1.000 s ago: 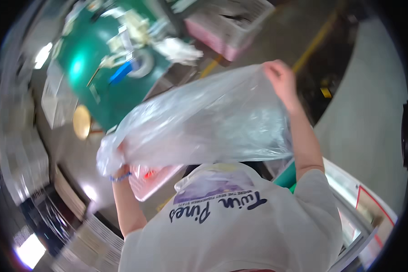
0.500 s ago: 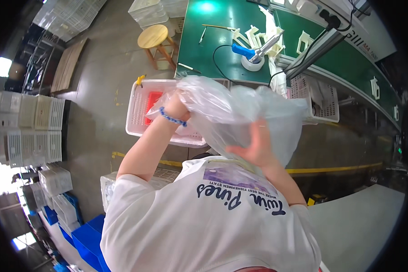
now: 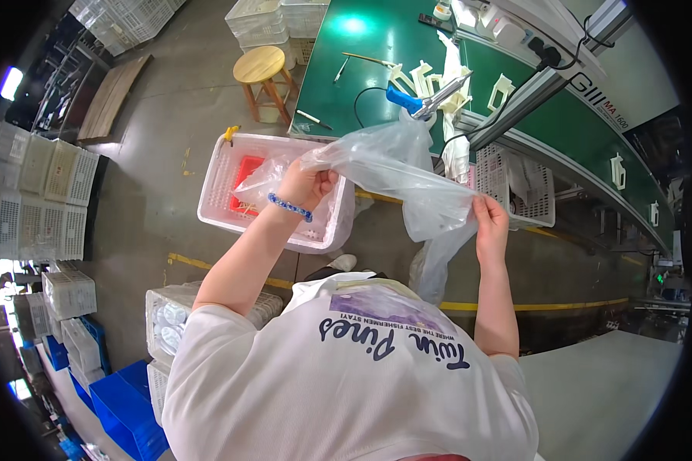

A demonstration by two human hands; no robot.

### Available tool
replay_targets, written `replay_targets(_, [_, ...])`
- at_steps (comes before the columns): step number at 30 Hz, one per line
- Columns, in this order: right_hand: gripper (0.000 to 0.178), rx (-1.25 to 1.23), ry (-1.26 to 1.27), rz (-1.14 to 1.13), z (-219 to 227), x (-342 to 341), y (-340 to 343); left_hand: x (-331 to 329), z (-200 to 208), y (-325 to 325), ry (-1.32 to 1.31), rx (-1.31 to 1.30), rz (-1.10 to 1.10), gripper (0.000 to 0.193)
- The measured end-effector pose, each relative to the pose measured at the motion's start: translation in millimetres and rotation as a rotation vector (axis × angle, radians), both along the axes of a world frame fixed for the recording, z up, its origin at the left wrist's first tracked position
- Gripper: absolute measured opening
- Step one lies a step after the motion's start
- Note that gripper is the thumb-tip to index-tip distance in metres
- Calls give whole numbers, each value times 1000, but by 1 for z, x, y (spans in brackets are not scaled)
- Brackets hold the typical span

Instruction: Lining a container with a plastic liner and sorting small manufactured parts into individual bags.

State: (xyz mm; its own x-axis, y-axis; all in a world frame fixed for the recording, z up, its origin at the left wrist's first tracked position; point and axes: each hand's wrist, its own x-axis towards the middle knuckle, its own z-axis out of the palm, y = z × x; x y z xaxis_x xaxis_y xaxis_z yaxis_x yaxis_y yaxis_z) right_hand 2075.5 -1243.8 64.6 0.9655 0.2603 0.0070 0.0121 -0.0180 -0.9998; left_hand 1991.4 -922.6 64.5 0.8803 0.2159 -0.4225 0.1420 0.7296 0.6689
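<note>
A large clear plastic bag [image 3: 396, 165] is stretched between my two hands, its lower part hanging down in front of me. My left hand [image 3: 307, 184], with a blue beaded bracelet at the wrist, is closed on one end of it, over a pale pink crate [image 3: 211, 184]. At the other end my right hand [image 3: 490, 219] pinches the bag's edge between thumb and fingers. Inside the crate lie a red tray [image 3: 246, 173] and more clear plastic. Part of the bag reaches up in front of the table's edge, near a blue-handled tool [image 3: 407, 100].
The green worktable [image 3: 346, 84] ahead holds white plastic frames [image 3: 502, 91], a pen [image 3: 313, 120] and cables. A wooden stool [image 3: 260, 65] stands at its left. A second perforated crate [image 3: 519, 192] sits under the table. Blue bins [image 3: 127, 407] and stacked white crates [image 3: 50, 192] are at left.
My hands have moved apart, drawing the bunched bag out into a stretched strip. The right hand was spread against the bag and now pinches its edge farther right.
</note>
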Motion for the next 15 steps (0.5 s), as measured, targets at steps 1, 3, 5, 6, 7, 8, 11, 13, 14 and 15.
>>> replay_targets(1, [24,-1,-3,5,0,0,-2,-1,0,0,-3,-1,5,12])
replay_targets(3, [26,-41,18,46,-3,3,-10,-3,0,-1,-88,25,30,13])
replay_targets(5, [26,-59,42,43,-2,5,-13,-5,-3,-1,-102,27,40,13])
replay_targets(6, [26,-76,68,34,-2,6,-16,-6,-4,-2,-115,29,45,14])
replay_targets(7, [26,-78,68,37,-5,9,-20,-8,-4,-2,-115,27,48,14])
replay_targets(8, [26,-64,62,23,-11,14,-24,-9,-4,-2,-101,41,31,13])
replay_targets(11, [26,-30,50,-15,-9,20,-24,-7,-4,-3,-99,101,42,13])
replay_targets(13, [25,-13,54,-47,-4,25,-25,-2,-3,-3,-102,145,62,12])
replay_targets(14, [24,-81,17,-73,-2,32,-27,1,-1,-2,-116,163,74,12])
replay_targets(15, [23,-153,-14,-106,-1,37,-29,6,-2,-1,-125,177,78,12])
